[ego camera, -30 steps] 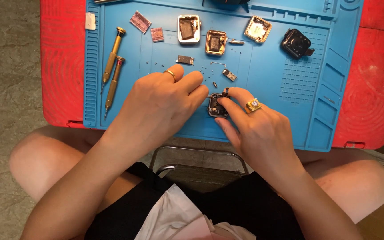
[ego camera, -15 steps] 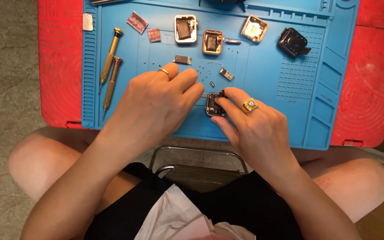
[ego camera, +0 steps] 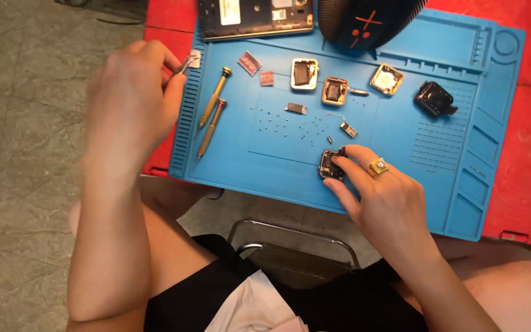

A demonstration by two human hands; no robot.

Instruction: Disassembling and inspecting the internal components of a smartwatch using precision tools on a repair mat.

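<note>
Right hand (ego camera: 382,197) pins small opened watch case (ego camera: 330,165) on blue repair mat (ego camera: 462,184), fingertips clamped on its edges. Looks light, stiff, fragile inside w/ exposed parts: grip by outer frame only. Left hand (ego camera: 131,101), raised well apart, pinches metal tweezers (ego camera: 184,64). Beyond: two screwdrivers (ego camera: 210,120), loose tiny screws (ego camera: 290,126).

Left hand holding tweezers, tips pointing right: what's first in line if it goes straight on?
Likely the two brass-handled screwdrivers on the blue mat. The left hand points its tweezers rightward over the mat's left edge; its height above the mat is unclear.
</note>
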